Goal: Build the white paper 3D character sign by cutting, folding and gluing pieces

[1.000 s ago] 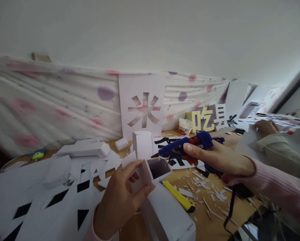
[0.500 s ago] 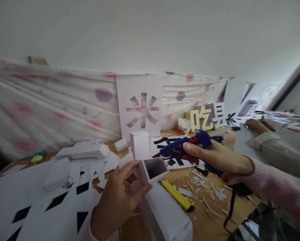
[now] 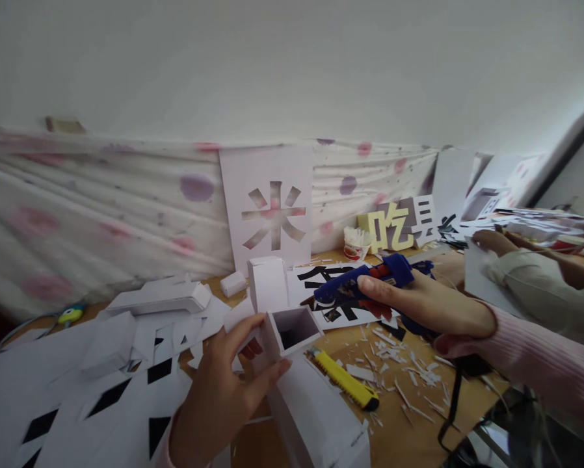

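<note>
My left hand (image 3: 228, 383) grips a small white foam-board box (image 3: 272, 335) between thumb and fingers, its open end facing up toward me. In my right hand (image 3: 419, 302) is a blue hot glue gun (image 3: 343, 286), the nozzle just above the box's far right corner. It looks slightly apart from the rim. A longer white box (image 3: 318, 409) lies right below the held one. Beside it rests a yellow utility knife (image 3: 345, 380). Behind the held box stands another white block (image 3: 267, 283), next to a sheet with black characters (image 3: 316, 276).
White offcuts (image 3: 413, 364) litter the wooden table (image 3: 409, 432). Cut sheets (image 3: 77, 383) and white pieces cover the left. A board with a cut-out character (image 3: 233, 214) leans on the wall; yellow letters (image 3: 394, 227) and a paper cup (image 3: 356, 247) stand behind. Another person's sleeve (image 3: 540, 279) is at right.
The glue gun's nozzle has lifted slightly away from the box's rim. The box has shifted a little left with my left hand, and the whole view has moved slightly.
</note>
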### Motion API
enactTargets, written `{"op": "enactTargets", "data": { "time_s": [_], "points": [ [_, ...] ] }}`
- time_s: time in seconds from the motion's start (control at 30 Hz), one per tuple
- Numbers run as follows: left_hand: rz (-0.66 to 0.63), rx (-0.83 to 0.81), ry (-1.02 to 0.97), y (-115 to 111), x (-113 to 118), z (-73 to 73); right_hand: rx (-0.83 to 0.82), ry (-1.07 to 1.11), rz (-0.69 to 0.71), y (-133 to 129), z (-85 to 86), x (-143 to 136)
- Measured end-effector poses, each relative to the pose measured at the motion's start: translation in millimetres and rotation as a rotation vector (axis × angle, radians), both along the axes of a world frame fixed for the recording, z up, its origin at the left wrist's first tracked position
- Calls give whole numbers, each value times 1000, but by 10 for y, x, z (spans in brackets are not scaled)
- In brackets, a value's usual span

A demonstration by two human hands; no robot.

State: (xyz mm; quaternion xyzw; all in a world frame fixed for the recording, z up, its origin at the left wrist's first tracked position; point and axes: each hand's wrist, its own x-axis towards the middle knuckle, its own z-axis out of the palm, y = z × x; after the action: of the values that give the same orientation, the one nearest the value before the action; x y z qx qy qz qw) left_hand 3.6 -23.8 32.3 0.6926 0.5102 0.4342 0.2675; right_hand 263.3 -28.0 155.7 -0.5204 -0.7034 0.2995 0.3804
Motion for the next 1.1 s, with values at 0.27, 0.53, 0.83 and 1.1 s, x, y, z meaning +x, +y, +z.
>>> {"op": "enactTargets", "data": {
  "time_s": [0.27,0.53,0.83,1.1],
  "points": [
    [-14,-9,4,23,-35,-54,-130,-97,-56,-56,74,14],
    [-28,25,46,13,-25,-5,-96,-195,-52,-29,38,110],
    [-11,91,79,16,-25,-14,-104,-181,-8,-59,49,121],
    [4,82,73,-2,-16,-11,-120,-202,-22,-117,97,79]
  ]
}}
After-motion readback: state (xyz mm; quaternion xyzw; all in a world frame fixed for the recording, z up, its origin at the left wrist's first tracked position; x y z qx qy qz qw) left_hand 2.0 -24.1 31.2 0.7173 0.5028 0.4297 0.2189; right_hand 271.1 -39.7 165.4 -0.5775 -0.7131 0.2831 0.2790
